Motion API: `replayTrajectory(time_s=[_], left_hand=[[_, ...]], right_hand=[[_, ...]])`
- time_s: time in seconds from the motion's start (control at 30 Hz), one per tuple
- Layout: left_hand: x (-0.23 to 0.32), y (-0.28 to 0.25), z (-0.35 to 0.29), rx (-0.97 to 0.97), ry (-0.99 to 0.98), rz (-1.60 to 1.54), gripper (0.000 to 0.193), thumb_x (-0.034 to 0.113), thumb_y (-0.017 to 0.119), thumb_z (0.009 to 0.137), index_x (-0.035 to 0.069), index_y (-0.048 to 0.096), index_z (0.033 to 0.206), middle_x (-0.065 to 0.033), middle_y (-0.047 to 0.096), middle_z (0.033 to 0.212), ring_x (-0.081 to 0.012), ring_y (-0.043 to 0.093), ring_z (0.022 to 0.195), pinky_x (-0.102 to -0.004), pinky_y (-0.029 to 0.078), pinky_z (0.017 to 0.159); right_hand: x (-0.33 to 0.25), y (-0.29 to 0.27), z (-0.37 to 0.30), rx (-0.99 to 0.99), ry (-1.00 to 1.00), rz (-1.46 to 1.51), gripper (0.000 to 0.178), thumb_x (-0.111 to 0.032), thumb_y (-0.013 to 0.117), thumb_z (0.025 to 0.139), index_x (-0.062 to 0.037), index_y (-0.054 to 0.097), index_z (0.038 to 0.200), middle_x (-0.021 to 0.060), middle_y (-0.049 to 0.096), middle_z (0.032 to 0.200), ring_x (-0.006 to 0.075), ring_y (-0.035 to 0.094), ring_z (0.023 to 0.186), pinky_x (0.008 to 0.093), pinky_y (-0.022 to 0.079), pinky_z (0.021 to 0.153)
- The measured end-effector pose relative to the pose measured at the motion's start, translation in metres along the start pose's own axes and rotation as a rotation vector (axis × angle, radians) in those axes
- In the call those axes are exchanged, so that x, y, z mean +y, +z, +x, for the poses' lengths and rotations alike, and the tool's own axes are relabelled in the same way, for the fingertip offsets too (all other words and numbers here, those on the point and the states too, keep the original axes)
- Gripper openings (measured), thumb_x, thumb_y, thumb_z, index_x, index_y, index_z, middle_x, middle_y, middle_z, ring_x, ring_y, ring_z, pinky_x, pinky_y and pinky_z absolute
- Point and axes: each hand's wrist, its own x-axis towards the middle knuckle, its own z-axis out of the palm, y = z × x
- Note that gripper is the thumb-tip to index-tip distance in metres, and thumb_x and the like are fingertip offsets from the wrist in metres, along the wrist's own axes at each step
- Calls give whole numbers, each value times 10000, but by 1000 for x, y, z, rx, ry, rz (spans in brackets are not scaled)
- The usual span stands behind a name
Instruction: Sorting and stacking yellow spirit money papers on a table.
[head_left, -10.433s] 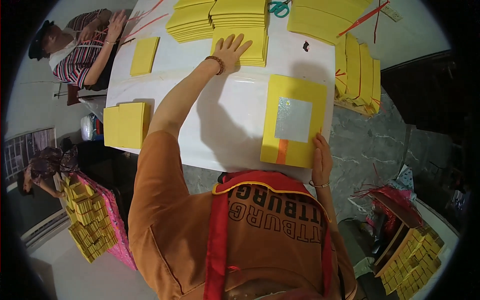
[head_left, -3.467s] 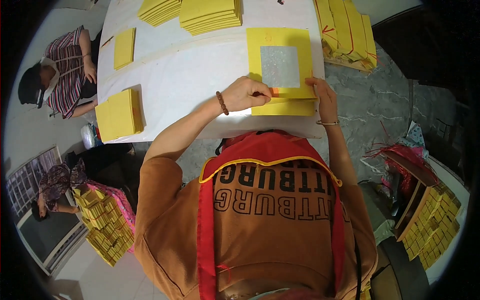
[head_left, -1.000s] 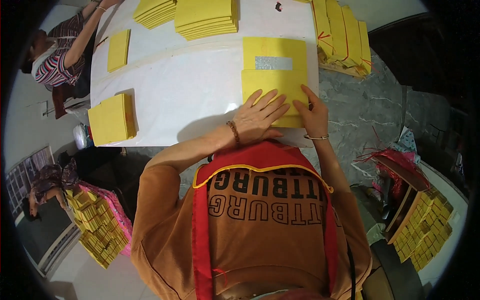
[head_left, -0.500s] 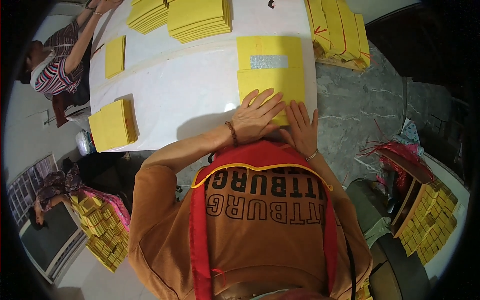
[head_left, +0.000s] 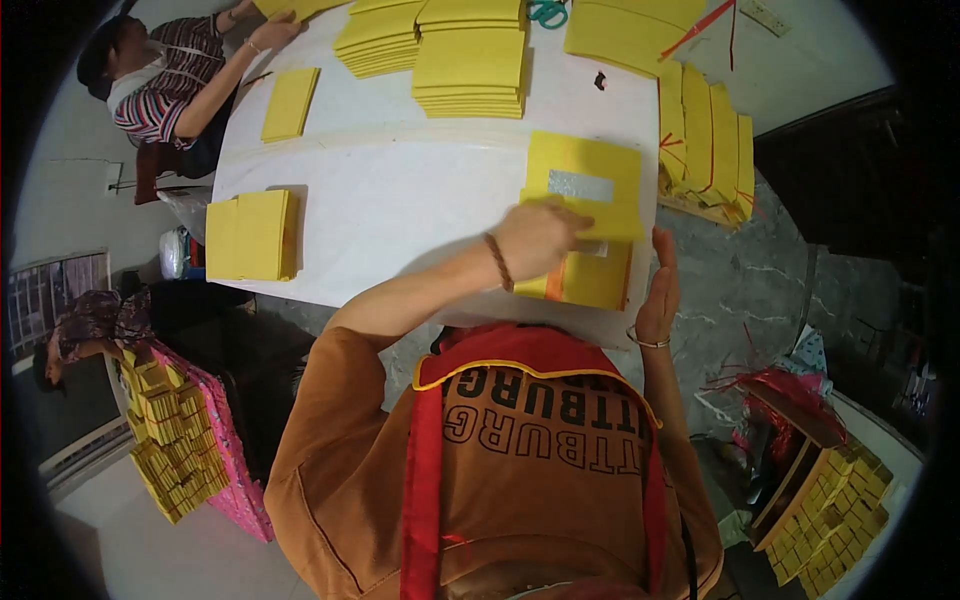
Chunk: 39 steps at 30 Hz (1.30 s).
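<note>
A yellow paper sheet (head_left: 600, 285) lies at the table's near right, with a silvery patch on its far part and orange strips on its near part. My left hand (head_left: 545, 238), a beaded bracelet at its wrist, is closed on a folded band of this yellow paper, its fingertips partly blurred. A second pale patch shows just below that band. My right hand (head_left: 658, 290) stands on edge by the sheet's right side, fingers stretched out and holding nothing. Whether it touches the paper I cannot tell.
Yellow paper stacks (head_left: 468, 75) fill the far side of the white table (head_left: 400, 190), with smaller piles (head_left: 252, 235) at left. Green-handled scissors (head_left: 547, 13) lie at the back. Another person (head_left: 185, 75) handles yellow paper at far left. Tied yellow bundles (head_left: 705, 145) stand beyond the right edge.
Both hands were flat at the sheet's near edge. My left hand has moved onto the paper and closed on its band; my right hand has turned on edge at the right side. The view has shifted.
</note>
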Motion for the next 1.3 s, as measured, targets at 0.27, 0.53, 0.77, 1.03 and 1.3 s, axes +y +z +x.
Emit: replayTrajectory(time_s=[0.27,0.53,0.77,1.03,1.3], left_hand=[[-129,-117,33,554,-24,314,357,83,535,792,131,531,1145,-78,591,1051,-264,540,916,-342,425,770],[-226,-67,47,306,-157,592,444,134,554,780,236,467,1203,-2,523,1158,-206,489,1003,-388,363,810],[-240,-40,39,81,-265,641,682,21,483,736,255,254,1334,-83,293,1361,-288,317,1209,-428,259,970],[-234,-40,41,78,-293,566,754,124,554,691,238,203,1348,-91,245,1378,-300,260,1240,-444,228,989],[-214,-58,40,62,-316,549,798,133,602,675,239,190,1351,-117,249,1371,-307,258,1242,-457,228,984]], right_hand=[[21,5,-17,-306,129,-235,299,-127,516,815,-38,548,1099,125,578,1076,228,554,960,345,366,841],[19,10,-18,-289,109,-206,245,-48,543,787,6,576,1024,140,550,1115,251,547,978,312,439,752],[16,11,-22,-314,226,-157,247,-47,511,824,0,562,1061,118,495,1190,219,492,1073,267,414,836],[19,15,-27,-235,120,-200,237,-20,524,807,1,571,1038,126,512,1163,216,527,1005,248,447,740],[19,11,-25,-284,154,-170,246,-45,519,821,-20,568,1061,97,502,1179,164,519,984,229,423,737]])
